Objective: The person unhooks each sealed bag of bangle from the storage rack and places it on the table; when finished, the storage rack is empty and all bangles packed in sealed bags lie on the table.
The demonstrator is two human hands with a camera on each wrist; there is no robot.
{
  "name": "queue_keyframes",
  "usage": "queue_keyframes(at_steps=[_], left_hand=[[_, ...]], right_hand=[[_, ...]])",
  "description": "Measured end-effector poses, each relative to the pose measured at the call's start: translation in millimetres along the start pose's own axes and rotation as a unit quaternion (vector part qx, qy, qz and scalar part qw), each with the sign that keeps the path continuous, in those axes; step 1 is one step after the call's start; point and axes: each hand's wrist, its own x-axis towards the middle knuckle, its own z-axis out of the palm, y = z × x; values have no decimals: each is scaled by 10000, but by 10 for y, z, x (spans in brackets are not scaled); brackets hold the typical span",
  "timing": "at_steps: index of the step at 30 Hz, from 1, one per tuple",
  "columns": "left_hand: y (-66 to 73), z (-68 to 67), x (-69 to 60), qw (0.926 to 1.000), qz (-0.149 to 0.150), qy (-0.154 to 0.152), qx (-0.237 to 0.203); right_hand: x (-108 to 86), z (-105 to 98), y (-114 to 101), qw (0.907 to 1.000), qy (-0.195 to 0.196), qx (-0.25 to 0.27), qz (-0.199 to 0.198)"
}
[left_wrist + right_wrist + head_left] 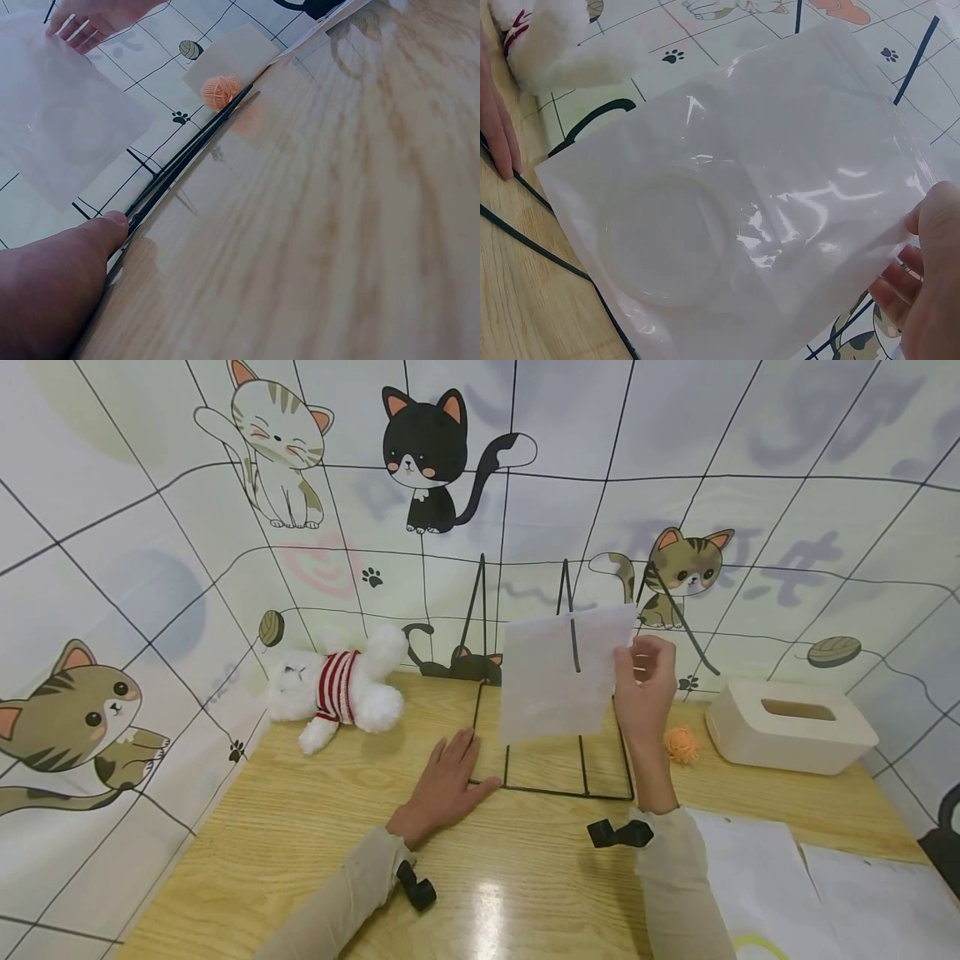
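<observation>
Translucent white square plastic bag [540,685] is raised above the table, in the middle of the head view, in front of the back panel, with a faint round outline showing in it in the right wrist view. The right hand [648,681] pinches the bag's right edge between thumb and fingers. One dark rod of the black thin-wire rack [547,791] shows across the upper part of the bag; whether it passes in front or behind, I cannot tell. The left hand [446,777] grips nothing: its fingers lie extended, with fingertips at the rack's left side and the thumb touching the front rail. The rack's base rests on the light wood-grain table [525,877], and its pointed uprights rise against the white cartoon-cat panel [585,510]. To the left lies a fluffy white stuffed toy in a red-and-white striped top [337,685], well apart from the bag. Right of the rack sits a small orange yarn ball [681,745], just beside a cream rectangular tissue box [791,727]. Flat white sheets [757,860] lie nearer the person, at the table's right.
</observation>
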Motion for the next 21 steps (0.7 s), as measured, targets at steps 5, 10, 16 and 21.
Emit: queue_keyframes(at_steps=[5, 10, 16, 21], left_hand=[[4, 1, -5, 10000, 42, 77, -44], [14, -14, -3, 10000, 38, 34, 18], [25, -32, -3, 10000, 29, 9, 42], [24, -33, -5, 10000, 22, -10, 45]], right_hand=[[-10, -3, -26, 9998, 55, 89, -171], [-19, -16, -43, 9997, 0, 124, -221], [-24, -27, -123, 9989, -135, 442, -96], [-17, -34, -214, 9960, -223, 851, -173]])
